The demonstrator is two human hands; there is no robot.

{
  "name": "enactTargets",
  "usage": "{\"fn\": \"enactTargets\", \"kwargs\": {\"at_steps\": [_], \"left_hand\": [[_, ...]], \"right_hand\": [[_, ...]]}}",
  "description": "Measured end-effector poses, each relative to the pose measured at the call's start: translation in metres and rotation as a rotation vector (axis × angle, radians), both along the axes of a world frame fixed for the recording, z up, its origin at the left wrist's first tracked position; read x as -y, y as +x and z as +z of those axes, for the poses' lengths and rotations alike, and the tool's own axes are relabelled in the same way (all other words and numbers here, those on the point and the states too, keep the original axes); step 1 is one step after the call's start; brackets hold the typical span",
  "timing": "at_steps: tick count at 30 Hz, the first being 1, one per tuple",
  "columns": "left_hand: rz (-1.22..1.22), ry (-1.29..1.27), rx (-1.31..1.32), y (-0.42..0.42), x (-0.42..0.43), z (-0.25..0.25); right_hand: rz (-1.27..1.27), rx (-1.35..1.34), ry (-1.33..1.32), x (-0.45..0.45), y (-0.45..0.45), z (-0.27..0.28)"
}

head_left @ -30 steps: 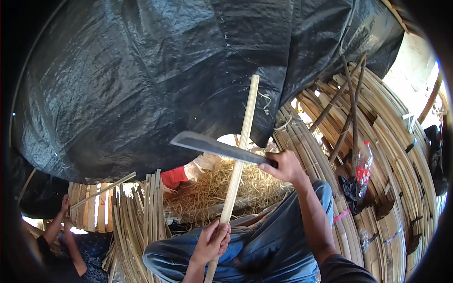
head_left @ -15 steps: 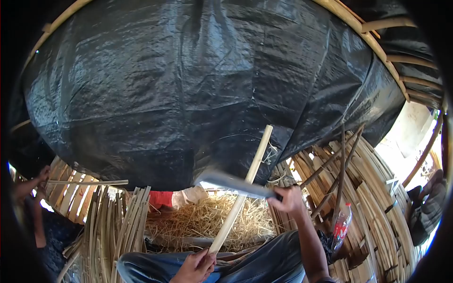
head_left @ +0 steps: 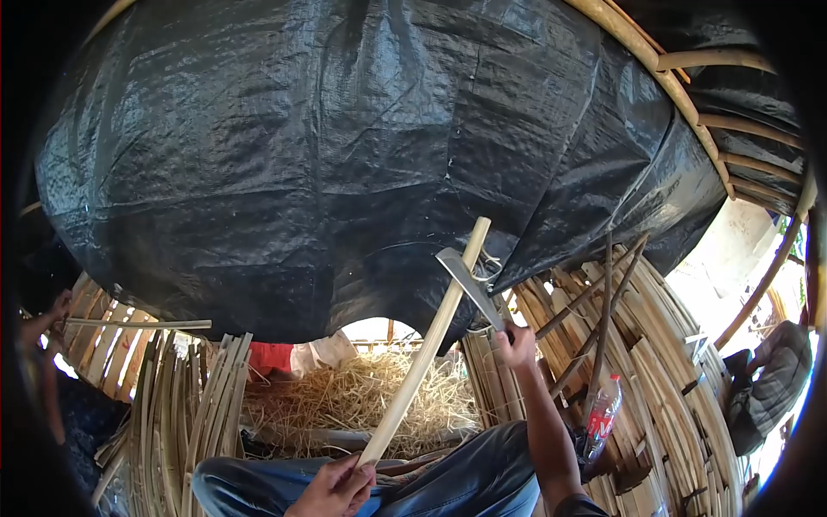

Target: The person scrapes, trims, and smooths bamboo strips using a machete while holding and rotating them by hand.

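My left hand (head_left: 334,488) is closed round the lower end of a long pale wooden stick (head_left: 419,365), just above my jeans-clad legs. The stick slants up and to the right, its top end in front of the black sheet. In my right hand (head_left: 517,345) is the handle of a machete (head_left: 469,287), whose blade points up and left and crosses the stick near its upper end. A thin curled shaving (head_left: 491,267) hangs beside the stick there.
Split wooden strips (head_left: 220,392) stand at the left, near a co-worker's hand (head_left: 60,306) on another stick. Straw (head_left: 362,392) lies ahead. A red-labelled bottle (head_left: 602,414) rests by stacked slats (head_left: 668,388) at the right. A black sheet (head_left: 258,172) hangs overhead.
The machete has moved up the stick towards its top, and its blade has turned more upright. The view has tilted upward, showing more of the sheet. My left hand still grips the stick.
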State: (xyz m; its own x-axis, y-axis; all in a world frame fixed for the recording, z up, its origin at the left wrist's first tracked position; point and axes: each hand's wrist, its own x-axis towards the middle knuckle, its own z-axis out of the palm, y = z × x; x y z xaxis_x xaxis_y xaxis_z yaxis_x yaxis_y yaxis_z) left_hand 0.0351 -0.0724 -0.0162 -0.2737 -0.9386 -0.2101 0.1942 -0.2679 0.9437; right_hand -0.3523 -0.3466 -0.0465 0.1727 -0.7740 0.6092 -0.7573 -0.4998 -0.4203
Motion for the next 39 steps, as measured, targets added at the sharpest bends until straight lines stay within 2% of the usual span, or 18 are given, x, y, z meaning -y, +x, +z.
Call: {"fn": "enactTargets", "kwargs": {"at_steps": [3,4,6,8,10,12,14,15,17,18,20,24,26,27,30,34,38,39], "left_hand": [[0.048,-0.002,-0.027,0.001,0.006,-0.014],[-0.009,0.083,-0.037,0.007,0.011,-0.009],[-0.072,0.177,-0.051,0.005,0.010,-0.011],[0.026,0.111,-0.053,-0.001,0.004,-0.021],[0.016,0.111,-0.037,0.002,0.004,-0.013],[-0.009,0.094,-0.058,0.002,0.003,-0.004],[-0.022,0.132,-0.068,0.003,0.001,0.002],[-0.044,0.117,-0.075,0.004,0.000,0.003],[-0.081,0.089,-0.087,0.004,0.003,0.001],[-0.093,0.066,-0.076,0.002,0.004,-0.004],[-0.097,0.039,-0.067,-0.002,0.002,-0.011],[-0.064,0.150,-0.128,-0.001,0.003,-0.002],[-0.046,0.173,-0.174,0.000,0.005,-0.008],[-0.037,0.183,-0.167,-0.002,0.005,-0.012],[-0.032,0.148,-0.126,-0.006,0.006,-0.016],[0.009,0.090,-0.063,-0.009,0.006,-0.019],[-0.082,0.181,-0.053,-0.005,0.013,-0.019],[-0.093,0.117,-0.019,-0.005,0.013,-0.022]], "right_hand": [[-0.040,0.013,0.081,-0.032,0.030,0.002],[-0.043,0.011,0.085,-0.034,0.033,0.001],[0.297,-0.157,0.021,-0.039,0.037,0.001],[0.508,-0.326,-0.129,-0.038,0.051,0.005],[0.521,-0.400,-0.239,-0.048,0.073,0.012],[0.562,-0.309,-0.319,-0.044,0.082,0.017],[0.495,-0.283,-0.359,-0.021,0.062,0.009],[0.374,-0.064,-0.297,-0.013,0.059,0.001],[-0.123,0.293,0.012,-0.008,0.064,0.013],[-0.272,0.323,0.072,0.005,0.052,0.012],[-0.335,0.358,0.174,0.012,0.027,-0.007],[-0.236,0.499,0.331,-0.006,0.001,-0.038],[-0.117,0.262,0.269,-0.014,-0.007,-0.043],[-0.115,0.099,0.210,-0.023,0.001,-0.025],[0.037,-0.052,0.214,-0.045,0.030,0.016],[0.394,-0.288,-0.032,-0.047,0.052,0.007],[0.516,-0.517,-0.090,-0.081,0.091,0.015],[0.532,-0.544,-0.099,-0.089,0.101,0.015]]}}
